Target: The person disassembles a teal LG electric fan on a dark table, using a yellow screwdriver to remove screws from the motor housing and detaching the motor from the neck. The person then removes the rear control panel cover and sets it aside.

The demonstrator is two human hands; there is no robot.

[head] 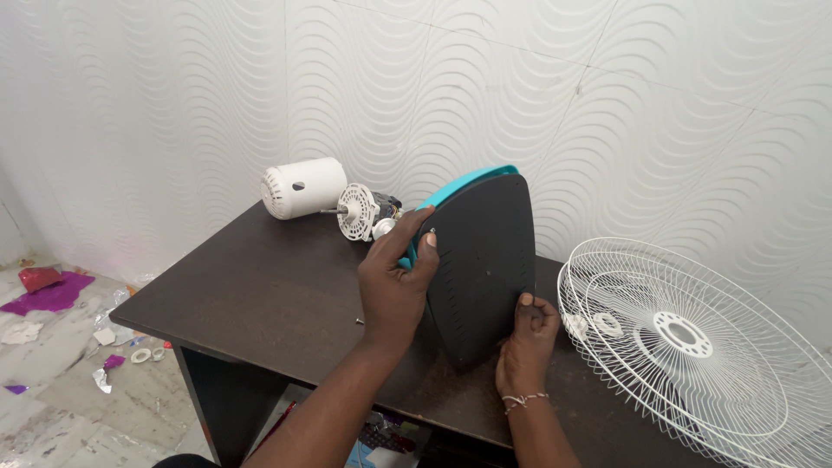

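Packaging shows only as litter on the floor and under the dark table (260, 295). At the far left edge lies a crumpled red packet (38, 277), touching the upper end of a flat sheet of shiny purple foil (54, 296). Nearer the table's left corner a small crumpled silver wrapper (102, 380) lies on the pale floor, with a little purple foil scrap (113, 361) just above it. A white torn scrap (21, 333) lies near the left edge. Under the table top, at the bottom of the view, a glossy blue packet (358, 454) sits beside a dark crinkled wrapper (387, 437), both partly hidden
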